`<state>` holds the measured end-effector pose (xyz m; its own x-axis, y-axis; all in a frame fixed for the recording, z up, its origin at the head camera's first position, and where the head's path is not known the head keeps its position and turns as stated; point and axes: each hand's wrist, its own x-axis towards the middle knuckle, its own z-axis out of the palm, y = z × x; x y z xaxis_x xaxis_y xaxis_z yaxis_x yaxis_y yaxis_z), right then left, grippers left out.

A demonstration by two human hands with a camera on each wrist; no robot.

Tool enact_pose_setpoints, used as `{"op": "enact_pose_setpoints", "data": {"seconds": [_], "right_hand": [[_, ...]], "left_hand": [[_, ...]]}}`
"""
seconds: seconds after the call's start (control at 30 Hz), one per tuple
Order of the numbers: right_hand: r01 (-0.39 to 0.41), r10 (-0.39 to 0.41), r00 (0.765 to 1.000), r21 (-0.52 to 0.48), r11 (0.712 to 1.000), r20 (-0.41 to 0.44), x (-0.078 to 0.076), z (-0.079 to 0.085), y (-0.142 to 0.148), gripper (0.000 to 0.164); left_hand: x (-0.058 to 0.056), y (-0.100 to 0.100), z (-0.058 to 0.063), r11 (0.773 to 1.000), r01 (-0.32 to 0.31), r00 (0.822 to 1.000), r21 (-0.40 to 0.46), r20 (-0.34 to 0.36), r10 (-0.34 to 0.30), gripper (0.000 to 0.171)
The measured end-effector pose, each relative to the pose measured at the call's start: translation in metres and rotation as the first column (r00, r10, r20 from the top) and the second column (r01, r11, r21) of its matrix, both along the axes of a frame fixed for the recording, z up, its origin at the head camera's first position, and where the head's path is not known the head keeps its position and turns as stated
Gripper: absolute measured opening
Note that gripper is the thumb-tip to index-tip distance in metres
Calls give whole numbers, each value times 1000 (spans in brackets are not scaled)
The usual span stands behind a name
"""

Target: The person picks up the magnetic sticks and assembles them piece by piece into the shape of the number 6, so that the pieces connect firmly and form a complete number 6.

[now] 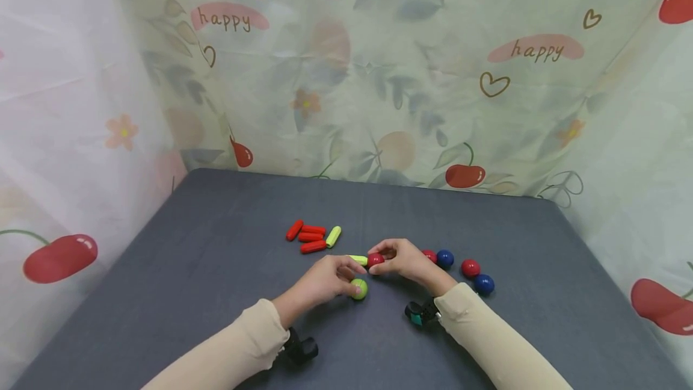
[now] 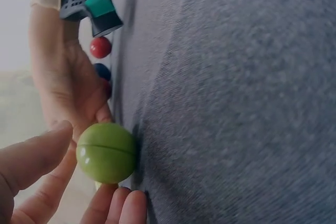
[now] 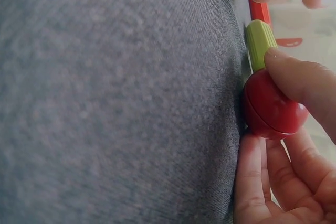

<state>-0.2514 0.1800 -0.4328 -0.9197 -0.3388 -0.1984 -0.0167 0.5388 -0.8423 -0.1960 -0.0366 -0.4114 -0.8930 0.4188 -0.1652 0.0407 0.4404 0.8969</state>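
Observation:
A glossy red ball (image 1: 376, 261) is pinched by my right hand (image 1: 403, 260), its thumb on one side and fingertips on the other, plain in the right wrist view. Right beside that ball lies a yellow-green ribbed stick (image 3: 259, 43). My left hand (image 1: 325, 280) is around a green ball (image 2: 106, 153) that has a seam across its middle. In the left wrist view, the left thumb stands a little apart from the green ball while the fingers extend behind and below it. The green ball appears to rest on the dark cloth.
Several red sticks (image 1: 312, 237) and one yellow-green stick (image 1: 333, 237) lie grouped farther back on the dark table (image 1: 238, 209). To the right are a blue ball (image 1: 445, 259), a red ball (image 1: 470, 268) and another blue ball (image 1: 484, 284). Another red ball (image 1: 430, 256) is partly hidden by the right hand.

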Motion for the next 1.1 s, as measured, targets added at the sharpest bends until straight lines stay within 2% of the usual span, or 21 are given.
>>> {"op": "enact_pose_setpoints", "data": {"seconds": [0.1, 0.47, 0.73, 1.1], "right_hand": [[-3, 3, 1000, -1, 1000, 0, -1, 0, 0, 35], [-27, 27, 1000, -23, 999, 4, 0, 3, 1, 37], [-32, 32, 999, -23, 999, 2, 1, 2, 2, 37], [-30, 30, 1000, -34, 999, 7, 1, 2, 2, 38]], "left_hand": [[0, 2, -1, 1000, 5, 1000, -18, -3, -5, 31], [-1, 7, 2, 990, -40, 999, -134, 30, 45, 29], [-1, 7, 0, 991, -29, 999, -133, 23, 32, 28], [-1, 8, -2, 989, -42, 999, -139, 27, 46, 25]]}}
